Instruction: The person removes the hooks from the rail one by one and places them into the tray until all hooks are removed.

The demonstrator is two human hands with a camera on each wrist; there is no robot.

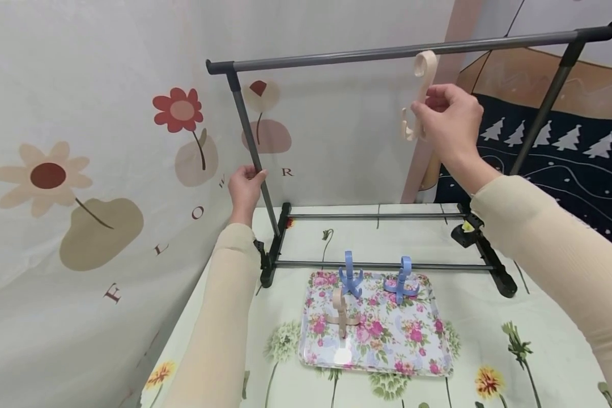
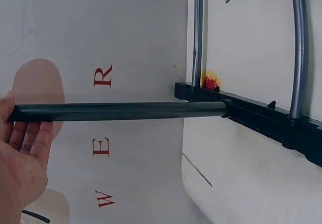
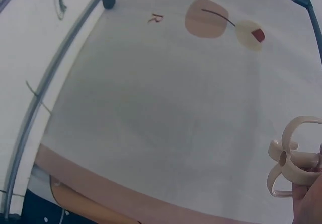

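A beige multi-prong hook (image 1: 430,67) is pinched between the thumb and fingers of my right hand (image 1: 451,116). Its curled top is at the rack's dark top bar (image 1: 336,58); whether it loops over the bar, I cannot tell. In the right wrist view the hook's prongs (image 3: 283,158) spread at the right edge, with most of that hand out of frame. My left hand (image 1: 245,190) grips the rack's left post (image 1: 250,130) partway up. Seen from the left wrist, the fingers (image 2: 43,138) curl under the post with the thumb against it.
On the table a floral tray (image 1: 387,362) holds two blue hooks (image 1: 349,277) and another beige hook (image 1: 340,317). Behind the tray are the rack's lower bars (image 1: 387,265) and black feet (image 1: 500,277). A printed curtain (image 1: 107,85) hangs at the back and left.
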